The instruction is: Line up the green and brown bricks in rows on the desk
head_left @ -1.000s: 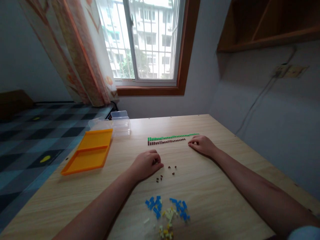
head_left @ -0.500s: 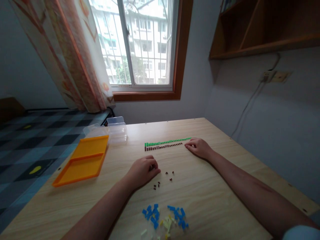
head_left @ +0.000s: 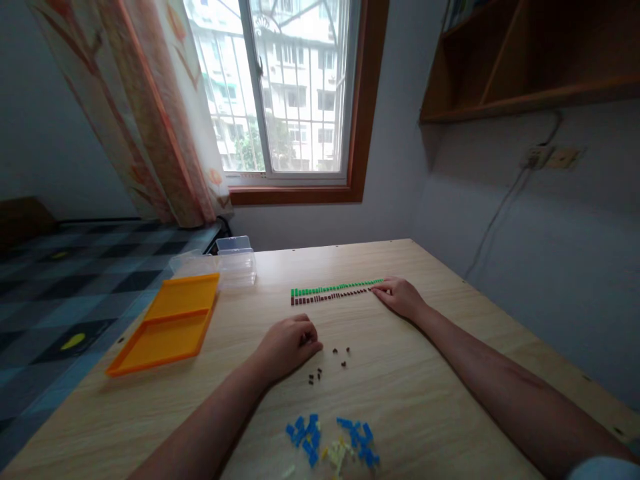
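Two long rows of tiny pieces run side by side on the table, a green row (head_left: 330, 288) behind and a dark brown row (head_left: 327, 298) in front. At the right end of the brown row, my right hand (head_left: 400, 296) has its fingertips pinched on a small brown block (head_left: 371, 289). My left hand (head_left: 289, 341) rests on the table before the rows, its fingers curled together; what is in them, if anything, is hidden. Several loose brown blocks (head_left: 343, 364) lie just right of and below it. Blue pieces (head_left: 306, 437) and pale yellow pieces (head_left: 337, 453) are heaped nearest me.
An orange two-part tray (head_left: 167, 327) lies on the left of the wooden table (head_left: 430, 400). Clear plastic boxes (head_left: 236, 263) stand behind it at the far left edge. A bed (head_left: 60, 300) adjoins the left side, and a wall shelf (head_left: 500, 100) hangs at upper right.
My right hand has moved slightly left to the end of the brown row with its small block. The left hand stays in place, and the view has shifted a little.
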{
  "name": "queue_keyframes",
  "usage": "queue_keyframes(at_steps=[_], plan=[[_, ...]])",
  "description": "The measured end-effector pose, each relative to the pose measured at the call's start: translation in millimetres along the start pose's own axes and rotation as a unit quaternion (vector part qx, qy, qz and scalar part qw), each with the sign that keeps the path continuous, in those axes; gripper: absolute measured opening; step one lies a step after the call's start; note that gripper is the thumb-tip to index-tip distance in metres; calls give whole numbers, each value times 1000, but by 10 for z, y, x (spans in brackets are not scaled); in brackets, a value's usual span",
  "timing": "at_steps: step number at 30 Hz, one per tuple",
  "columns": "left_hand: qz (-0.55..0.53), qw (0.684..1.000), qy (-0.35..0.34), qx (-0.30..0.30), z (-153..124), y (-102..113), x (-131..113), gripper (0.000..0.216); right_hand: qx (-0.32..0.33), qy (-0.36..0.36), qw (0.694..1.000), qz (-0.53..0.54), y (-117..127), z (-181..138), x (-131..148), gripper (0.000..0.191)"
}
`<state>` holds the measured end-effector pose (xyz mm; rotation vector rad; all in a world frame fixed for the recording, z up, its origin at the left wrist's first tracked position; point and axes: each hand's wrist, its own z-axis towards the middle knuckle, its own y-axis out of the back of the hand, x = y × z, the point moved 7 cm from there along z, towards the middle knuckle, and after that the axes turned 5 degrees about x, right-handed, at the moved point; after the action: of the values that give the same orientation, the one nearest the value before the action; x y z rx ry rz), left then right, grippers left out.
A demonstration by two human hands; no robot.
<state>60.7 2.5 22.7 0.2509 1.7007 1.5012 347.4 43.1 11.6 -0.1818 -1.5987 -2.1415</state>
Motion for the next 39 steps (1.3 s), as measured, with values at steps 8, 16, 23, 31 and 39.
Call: queue_keyframes(at_steps=[8, 16, 23, 31, 39], plan=[[-1, 1000, 0, -2, -6, 5, -7, 11, 3, -12, 1000, -24, -43, -10, 17, 26], [-2, 1000, -2, -2, -4, 1, -10, 10, 4, -2, 1000, -11, -41, -16, 34, 27], [-15, 1000, -3, -4, -11, 15, -24, 8, 0, 5, 1000, -13, -59, -10, 10, 28], [-17, 1000, -4, -4, -1, 3, -13, 9, 7, 8, 1000, -9, -63, -5, -5, 30], [-12, 1000, -5, -1, 5, 0, -16, 11, -54, 47, 997, 12, 40, -42, 174, 28]])
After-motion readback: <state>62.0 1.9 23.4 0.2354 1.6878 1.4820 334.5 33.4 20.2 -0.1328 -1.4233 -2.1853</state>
